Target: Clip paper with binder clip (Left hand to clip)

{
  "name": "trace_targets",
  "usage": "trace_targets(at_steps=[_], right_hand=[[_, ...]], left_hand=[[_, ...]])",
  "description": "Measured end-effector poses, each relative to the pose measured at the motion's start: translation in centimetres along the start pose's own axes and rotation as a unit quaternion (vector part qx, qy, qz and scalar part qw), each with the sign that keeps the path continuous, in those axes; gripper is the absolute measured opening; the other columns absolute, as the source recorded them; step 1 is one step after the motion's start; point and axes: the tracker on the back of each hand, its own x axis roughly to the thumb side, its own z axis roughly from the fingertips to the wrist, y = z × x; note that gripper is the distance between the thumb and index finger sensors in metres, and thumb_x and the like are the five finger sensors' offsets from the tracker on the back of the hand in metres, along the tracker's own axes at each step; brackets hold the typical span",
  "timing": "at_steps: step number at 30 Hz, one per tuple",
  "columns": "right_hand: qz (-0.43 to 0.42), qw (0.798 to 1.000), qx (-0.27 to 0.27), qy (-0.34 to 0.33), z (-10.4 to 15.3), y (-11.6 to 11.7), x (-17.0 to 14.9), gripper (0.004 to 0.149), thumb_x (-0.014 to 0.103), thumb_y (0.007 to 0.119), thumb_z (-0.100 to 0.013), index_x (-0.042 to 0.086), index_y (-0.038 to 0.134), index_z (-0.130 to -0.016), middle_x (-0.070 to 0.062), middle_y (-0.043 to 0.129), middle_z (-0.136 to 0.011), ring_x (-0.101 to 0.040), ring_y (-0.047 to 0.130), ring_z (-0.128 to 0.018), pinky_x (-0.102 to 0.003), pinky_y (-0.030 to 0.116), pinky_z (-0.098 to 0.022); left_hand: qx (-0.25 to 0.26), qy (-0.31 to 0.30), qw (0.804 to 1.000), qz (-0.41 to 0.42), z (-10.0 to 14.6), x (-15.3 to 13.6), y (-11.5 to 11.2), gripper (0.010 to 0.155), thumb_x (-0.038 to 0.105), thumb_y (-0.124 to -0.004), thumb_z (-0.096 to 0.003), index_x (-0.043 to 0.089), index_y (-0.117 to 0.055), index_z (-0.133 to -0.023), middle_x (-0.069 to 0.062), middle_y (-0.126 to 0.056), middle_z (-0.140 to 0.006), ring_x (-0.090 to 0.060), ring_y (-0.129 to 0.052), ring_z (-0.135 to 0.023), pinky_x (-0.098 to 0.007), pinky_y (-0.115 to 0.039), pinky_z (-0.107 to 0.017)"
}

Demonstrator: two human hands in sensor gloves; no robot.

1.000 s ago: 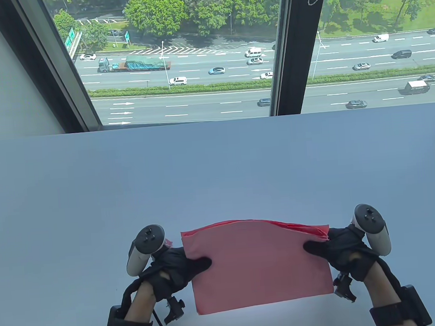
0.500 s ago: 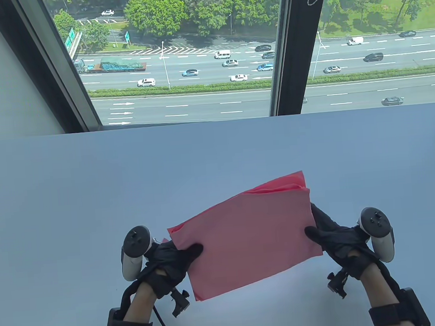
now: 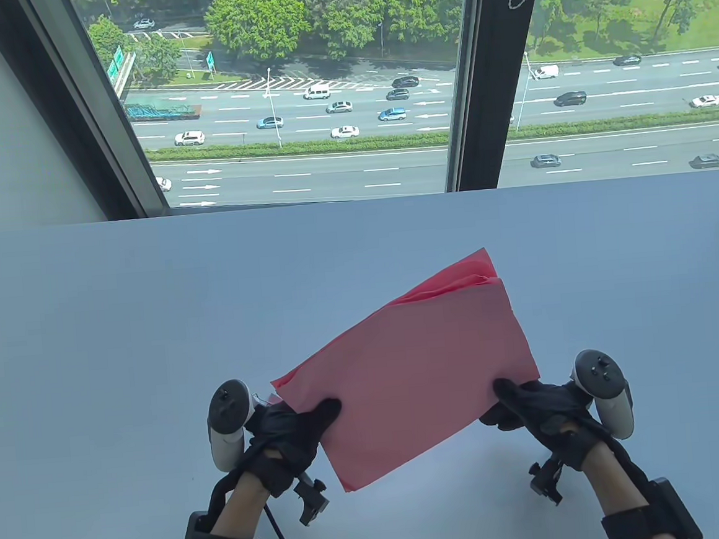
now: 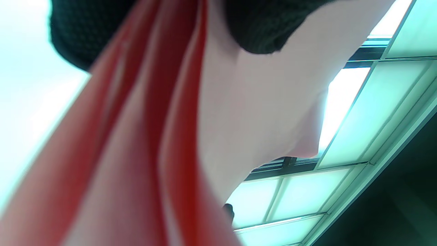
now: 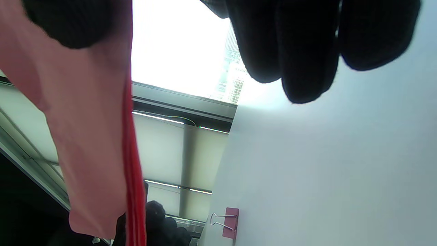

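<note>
A stack of red-pink paper sheets (image 3: 417, 364) is held above the table, turned so its right corner points away from me. My left hand (image 3: 321, 412) grips its near left corner, thumb on top. My right hand (image 3: 506, 398) holds the near right corner, thumb on top. The sheets fan apart at the far corner. A pink binder clip (image 5: 227, 222) with wire handles lies on the table; a bit of it shows beside my left hand (image 3: 274, 399). The paper fills the left wrist view (image 4: 143, 136) and hangs at the left of the right wrist view (image 5: 92, 136).
The white table (image 3: 151, 311) runs back to a window (image 3: 296, 100) with a dark frame post (image 3: 475, 86). A black cable (image 3: 281, 537) trails from my left wrist at the near edge.
The paper has turned counter-clockwise, its right corner swinging away from me. My right hand slid from the far right corner down to the near right corner. My left hand kept its hold.
</note>
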Motion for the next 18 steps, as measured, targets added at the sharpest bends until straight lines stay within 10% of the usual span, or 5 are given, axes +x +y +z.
trace_targets(at_steps=[18], right_hand=[[0.063, 0.996, 0.059, 0.003, -0.3, 4.9, 1.1, 0.086, 0.060, 0.064, -0.047, 0.004, 0.039, -0.108, -0.026, 0.076, -0.094, -0.051, 0.089, -0.067, -0.064, 0.071, -0.047]], left_hand=[[0.013, -0.017, 1.000, -0.005, 0.1, -0.1, -2.7, 0.052, 0.036, -0.072, -0.0493, 0.026, -0.077, -0.100, -0.005, -0.100, -0.081, -0.027, -0.107, -0.055, -0.046, -0.087, -0.042]])
